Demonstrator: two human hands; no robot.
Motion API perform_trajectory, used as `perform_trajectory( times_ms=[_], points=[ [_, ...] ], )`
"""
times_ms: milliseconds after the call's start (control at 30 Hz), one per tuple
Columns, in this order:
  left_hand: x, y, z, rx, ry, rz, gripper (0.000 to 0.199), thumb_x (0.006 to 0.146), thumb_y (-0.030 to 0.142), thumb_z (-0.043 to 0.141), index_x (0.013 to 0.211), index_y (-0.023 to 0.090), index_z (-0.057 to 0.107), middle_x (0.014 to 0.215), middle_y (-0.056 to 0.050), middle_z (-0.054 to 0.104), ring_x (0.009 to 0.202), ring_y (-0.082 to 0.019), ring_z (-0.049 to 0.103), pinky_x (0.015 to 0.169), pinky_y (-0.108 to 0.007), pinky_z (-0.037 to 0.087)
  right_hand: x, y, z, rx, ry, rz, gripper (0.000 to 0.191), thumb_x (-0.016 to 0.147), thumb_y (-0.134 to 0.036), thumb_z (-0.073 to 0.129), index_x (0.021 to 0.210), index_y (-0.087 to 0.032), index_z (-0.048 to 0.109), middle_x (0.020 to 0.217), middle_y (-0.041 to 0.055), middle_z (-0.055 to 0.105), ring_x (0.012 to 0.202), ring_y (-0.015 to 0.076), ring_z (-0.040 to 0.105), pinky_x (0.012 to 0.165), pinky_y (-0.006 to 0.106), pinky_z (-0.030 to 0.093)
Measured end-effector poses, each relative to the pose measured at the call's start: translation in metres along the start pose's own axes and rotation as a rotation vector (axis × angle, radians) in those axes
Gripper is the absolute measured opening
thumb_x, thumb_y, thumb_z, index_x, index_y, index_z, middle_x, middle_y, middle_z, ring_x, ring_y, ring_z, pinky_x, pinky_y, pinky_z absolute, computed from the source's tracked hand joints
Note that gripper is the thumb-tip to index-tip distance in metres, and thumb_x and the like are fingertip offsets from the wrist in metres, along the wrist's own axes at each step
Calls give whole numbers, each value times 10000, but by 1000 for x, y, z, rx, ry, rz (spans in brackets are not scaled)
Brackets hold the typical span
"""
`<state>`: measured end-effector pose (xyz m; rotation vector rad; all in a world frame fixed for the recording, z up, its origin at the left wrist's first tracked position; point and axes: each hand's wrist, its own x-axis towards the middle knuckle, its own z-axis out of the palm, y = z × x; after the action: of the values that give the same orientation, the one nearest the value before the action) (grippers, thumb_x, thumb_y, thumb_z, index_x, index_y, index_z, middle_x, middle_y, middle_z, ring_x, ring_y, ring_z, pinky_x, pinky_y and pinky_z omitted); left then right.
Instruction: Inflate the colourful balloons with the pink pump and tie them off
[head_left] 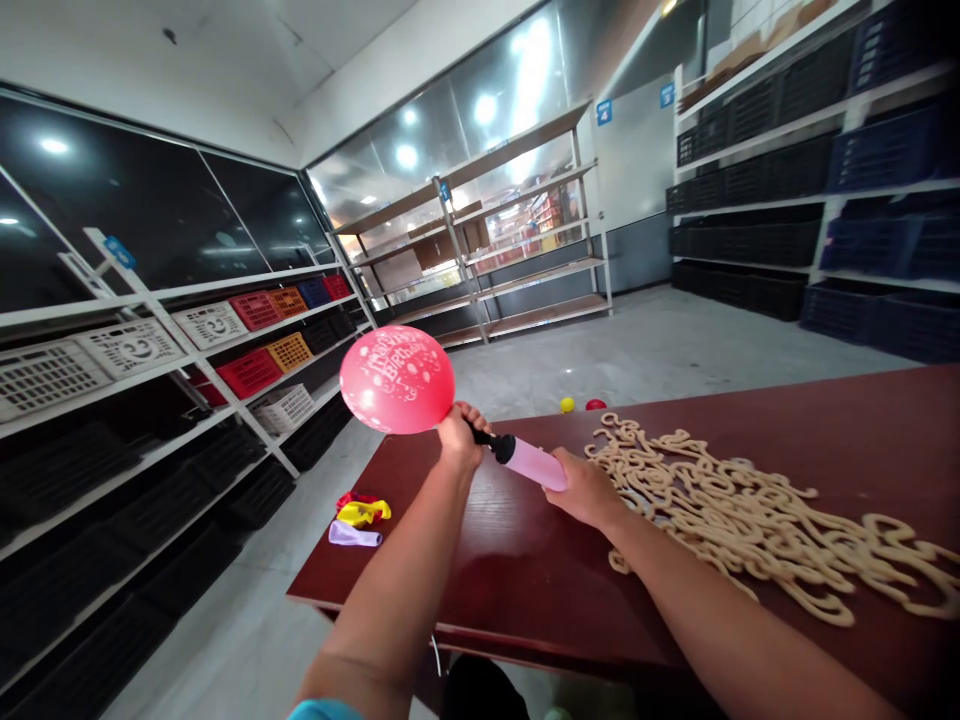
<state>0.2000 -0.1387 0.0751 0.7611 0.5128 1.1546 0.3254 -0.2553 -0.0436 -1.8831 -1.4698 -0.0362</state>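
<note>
A partly inflated pink-red balloon (397,380) with white birthday lettering points up and left over the table. My left hand (459,435) is closed around the balloon's neck, where it meets the black nozzle end (501,446) of a hand pump. Around the pump's pink barrel (536,464) my right hand (589,490) is wrapped. The exact fit of neck on nozzle is hidden by my left fingers. Flat balloons lie at the table's left end: a yellow one (365,513), a lilac one (355,536) and a red one behind them.
Many beige curved hook-like pieces (720,500) are heaped on the right of the dark red table (525,570). A yellow ball-like thing (567,405) and a red one (596,405) show beyond its far edge. Shelves with crates (135,345) line the left; dark crates (750,235) stand right.
</note>
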Motion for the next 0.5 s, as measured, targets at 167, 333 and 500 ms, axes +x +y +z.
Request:
perform_trajectory(
  times_ms=[167, 333, 500],
  points=[
    [-6, -8, -3, -1, 25, -22, 197, 637, 102, 394, 591, 196, 227, 494, 58, 175, 365, -76, 243, 402, -235, 238, -1, -3, -2, -16, -14, 8, 299, 646, -257, 611, 925, -212, 512, 831, 29, 628, 730, 179, 581, 600, 258, 344],
    [-3, 46, -6, 34, 50, 33, 198, 628, 75, 376, 585, 193, 223, 493, 58, 180, 361, -72, 236, 401, -230, 239, 1, -2, -1, 39, 13, -47, 342, 659, -231, 578, 994, -223, 510, 899, 36, 623, 774, 185, 582, 635, 271, 379],
    [5, 107, -10, 96, 32, 156, 191, 602, 49, 365, 580, 189, 237, 494, 56, 186, 362, -71, 236, 397, -225, 243, 5, -1, 4, 51, 36, -43, 382, 637, -207, 572, 1014, -226, 508, 900, 38, 617, 800, 201, 581, 670, 296, 395]
  ],
)
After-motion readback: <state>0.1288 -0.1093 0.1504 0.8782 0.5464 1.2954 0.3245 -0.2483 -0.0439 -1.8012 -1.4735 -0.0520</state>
